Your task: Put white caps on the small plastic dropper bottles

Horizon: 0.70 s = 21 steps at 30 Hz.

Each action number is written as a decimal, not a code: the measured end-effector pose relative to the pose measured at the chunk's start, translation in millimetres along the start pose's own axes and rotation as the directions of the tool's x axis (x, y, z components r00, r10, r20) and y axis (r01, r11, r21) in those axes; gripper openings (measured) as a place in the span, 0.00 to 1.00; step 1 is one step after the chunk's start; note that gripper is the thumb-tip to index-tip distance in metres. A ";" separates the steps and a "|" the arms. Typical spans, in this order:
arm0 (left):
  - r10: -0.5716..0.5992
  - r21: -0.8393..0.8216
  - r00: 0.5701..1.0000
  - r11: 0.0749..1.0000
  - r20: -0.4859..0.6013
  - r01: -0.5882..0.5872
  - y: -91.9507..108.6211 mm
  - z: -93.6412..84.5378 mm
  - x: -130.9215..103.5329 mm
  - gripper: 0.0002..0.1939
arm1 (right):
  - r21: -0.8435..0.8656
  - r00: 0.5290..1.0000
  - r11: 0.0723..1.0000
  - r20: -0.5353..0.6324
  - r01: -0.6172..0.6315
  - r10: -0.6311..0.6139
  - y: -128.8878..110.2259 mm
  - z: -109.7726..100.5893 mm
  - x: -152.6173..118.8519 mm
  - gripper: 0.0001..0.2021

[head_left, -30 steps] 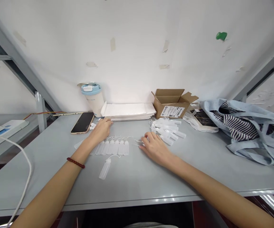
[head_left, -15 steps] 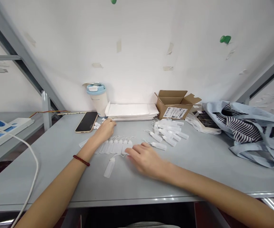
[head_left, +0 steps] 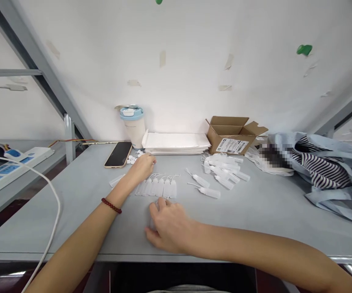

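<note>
The right hand [head_left: 173, 227] is resting low over the near part of the grey table [head_left: 224, 219], thumb and fingers standing apart and curving about a translucent bottle [head_left: 152, 221] that the hand is largely hiding; whether they are gripping it, I cannot tell. The left hand [head_left: 142, 167] is lying farther back, beside small white pieces [head_left: 131, 159]; its fingers are bunching together, and its hold is not showing clearly. Between the hands, a row of bottles [head_left: 156, 188] with thin spouts is lying flat. Two loose bottles [head_left: 210, 192] are lying to the right, just short of a heap of bottles [head_left: 224, 167].

Around these, a phone [head_left: 118, 154] is lying near the left edge, and a stack of white envelopes [head_left: 176, 142] is sitting against the white wall [head_left: 191, 49], where scraps of tape are sticking.

Among the containers, a cardboard box [head_left: 232, 140] is standing with its flaps open, its bottom not showing. A cup [head_left: 134, 132] is standing under a blue lid that is hiding its contents. A pale blue bag [head_left: 322, 195] is slumping at the right, striped cloth [head_left: 328, 175] showing in its opening.
</note>
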<state>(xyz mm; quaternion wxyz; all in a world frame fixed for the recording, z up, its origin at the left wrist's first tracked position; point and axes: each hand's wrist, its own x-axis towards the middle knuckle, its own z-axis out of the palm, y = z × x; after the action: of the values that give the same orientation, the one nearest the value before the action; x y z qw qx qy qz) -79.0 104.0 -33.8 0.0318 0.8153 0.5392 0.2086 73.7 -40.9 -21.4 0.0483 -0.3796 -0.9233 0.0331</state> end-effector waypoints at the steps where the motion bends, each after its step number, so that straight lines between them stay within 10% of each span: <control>1: -0.016 -0.032 1.000 0.999 -0.006 0.015 3.6 -2.0 -0.5 0.12 | -0.004 0.999 1.000 0.010 0.031 -0.031 3.1 -0.1 -4.9 0.13; 6: -0.097 -0.275 0.995 0.957 -0.016 0.089 32.4 -14.2 -4.9 0.13 | -0.076 0.969 0.966 0.020 0.249 -0.248 34.6 -4.4 -28.9 0.08; 10: -0.226 -0.773 0.972 0.603 0.071 0.197 59.0 -26.7 -13.8 0.19 | -0.028 0.912 0.956 -0.293 0.291 -0.287 77.2 -7.7 -36.6 0.12; 14: -0.243 -0.902 0.955 0.350 0.172 0.252 73.9 -32.2 -23.4 0.20 | 0.326 0.818 0.922 -0.574 0.208 0.018 114.5 -5.4 -33.7 0.11; 21: -0.083 -0.893 0.925 0.242 0.371 0.380 89.3 -19.6 -34.9 0.13 | 0.797 0.828 0.603 -0.358 0.030 0.432 130.1 -4.5 -35.0 0.19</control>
<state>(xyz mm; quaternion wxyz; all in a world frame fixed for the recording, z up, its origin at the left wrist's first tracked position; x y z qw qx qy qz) -20.6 32.3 -1.9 0.6098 0.5611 0.4124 0.3784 189.7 26.9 -31.9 0.4487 -0.4211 -0.7165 0.3286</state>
